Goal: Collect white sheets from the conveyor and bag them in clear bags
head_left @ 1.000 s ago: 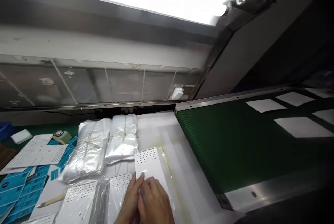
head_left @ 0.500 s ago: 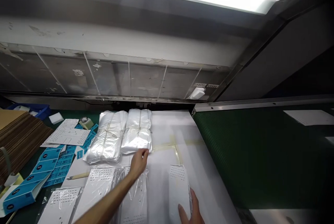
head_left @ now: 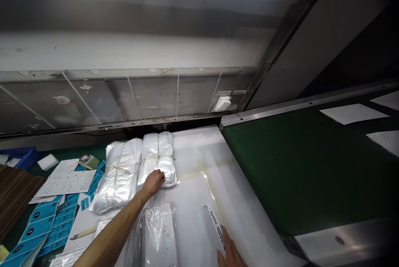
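Note:
My left hand is closed in a pinch at the near edge of the right-hand bundle of clear plastic bags, which is tied with string. A second tied bundle lies just left of it. My right hand grips a thin white panel, tilted so that mostly its edge shows; the thumb and fingers are on either side. Between my hands, at the near side, a bagged white panel with rows of dark marks lies flat. My left forearm covers part of more white panels.
A green conveyor belt runs at the right, with white sheets on it. At the left are blue label strips, a pen-like tool, a small jar, stacked cardboard and a blue bin.
My view has turned to the right. My left hand has shifted left onto the bundle's near edge. The panel in my right hand has turned from face-on to nearly edge-on.

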The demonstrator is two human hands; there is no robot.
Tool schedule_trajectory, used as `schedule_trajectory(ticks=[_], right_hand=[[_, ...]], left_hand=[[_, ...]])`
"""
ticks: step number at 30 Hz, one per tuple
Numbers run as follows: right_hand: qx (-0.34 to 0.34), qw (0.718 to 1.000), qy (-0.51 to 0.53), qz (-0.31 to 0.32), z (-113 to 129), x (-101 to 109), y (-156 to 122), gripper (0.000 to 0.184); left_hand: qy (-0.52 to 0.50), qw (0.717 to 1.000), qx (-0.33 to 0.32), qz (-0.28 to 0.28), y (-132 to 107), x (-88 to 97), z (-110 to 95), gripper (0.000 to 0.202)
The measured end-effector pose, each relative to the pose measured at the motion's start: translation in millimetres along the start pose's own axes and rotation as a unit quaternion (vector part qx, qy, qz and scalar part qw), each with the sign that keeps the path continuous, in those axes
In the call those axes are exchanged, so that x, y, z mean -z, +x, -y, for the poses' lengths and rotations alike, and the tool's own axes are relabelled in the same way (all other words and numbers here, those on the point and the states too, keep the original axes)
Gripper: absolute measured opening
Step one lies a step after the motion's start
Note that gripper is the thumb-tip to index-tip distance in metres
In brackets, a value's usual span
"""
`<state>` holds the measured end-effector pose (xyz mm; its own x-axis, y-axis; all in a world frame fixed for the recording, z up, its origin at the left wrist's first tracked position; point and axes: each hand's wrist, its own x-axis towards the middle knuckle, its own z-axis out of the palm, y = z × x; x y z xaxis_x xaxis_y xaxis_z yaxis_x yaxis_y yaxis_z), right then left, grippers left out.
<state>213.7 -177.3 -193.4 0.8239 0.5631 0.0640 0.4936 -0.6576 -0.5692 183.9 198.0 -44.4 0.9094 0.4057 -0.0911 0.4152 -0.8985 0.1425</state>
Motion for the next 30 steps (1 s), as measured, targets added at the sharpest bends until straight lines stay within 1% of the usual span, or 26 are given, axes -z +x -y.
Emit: schedule_trajectory(ticks=[5,8,12,14,16,18,20,22,24,26,28,30], right_hand=[[0.005,1.000,0.014,0.004,-2.3,4.0,1.5,0.051],[-0.011,1.000,0.024,0.012,-0.3,6.5,1.7,0.051],[-0.029,0.998,0.051,0.031,3.8,14.9,2.6,0.052],[-0.042,0.995,0.082,0.037,7.8,24.0,3.8,0.053],[-0.083,0.986,0.138,0.040,13.8,37.7,5.9,0.057],[-0.143,0.964,0.218,0.056,21.4,55.0,9.6,0.065],[-0.183,0.933,0.299,0.082,31.1,73.2,14.7,0.070],[-0.190,0.914,0.346,0.100,44.7,90.3,21.3,0.064],[-0.179,0.914,0.351,0.101,64.7,106.5,29.5,0.054],[-0.150,0.926,0.333,0.101,92.3,123.4,39.8,0.046],[-0.094,0.938,0.319,0.102,125.7,140.1,51.5,0.037],[-0.034,0.948,0.304,0.092,160.0,153.1,62.8,0.030]], left_hand=[[-0.005,0.999,0.010,-0.037,-4.2,-7.6,-2.5,0.020],[-0.033,0.998,0.015,-0.056,-5.5,-11.5,-7.4,0.019],[-0.111,0.991,0.023,-0.068,-6.1,-11.4,-12.1,0.017],[-0.168,0.982,0.041,-0.073,-5.9,-8.6,-13.0,0.018],[-0.236,0.966,0.071,-0.082,-6.2,-3.7,-12.5,0.022],[-0.310,0.939,0.112,-0.095,-8.1,3.5,-10.7,0.023],[-0.391,0.901,0.151,-0.108,-12.6,13.1,-8.7,0.025],[-0.476,0.854,0.175,-0.118,-21.1,25.2,-8.7,0.027],[-0.551,0.806,0.181,-0.122,-34.1,39.4,-13.9,0.028],[-0.603,0.769,0.173,-0.123,-51.3,54.6,-26.8,0.026],[-0.653,0.732,0.154,-0.114,-71.0,69.1,-48.0,0.024],[-0.716,0.679,0.131,-0.094,-90.9,81.2,-75.0,0.022]])
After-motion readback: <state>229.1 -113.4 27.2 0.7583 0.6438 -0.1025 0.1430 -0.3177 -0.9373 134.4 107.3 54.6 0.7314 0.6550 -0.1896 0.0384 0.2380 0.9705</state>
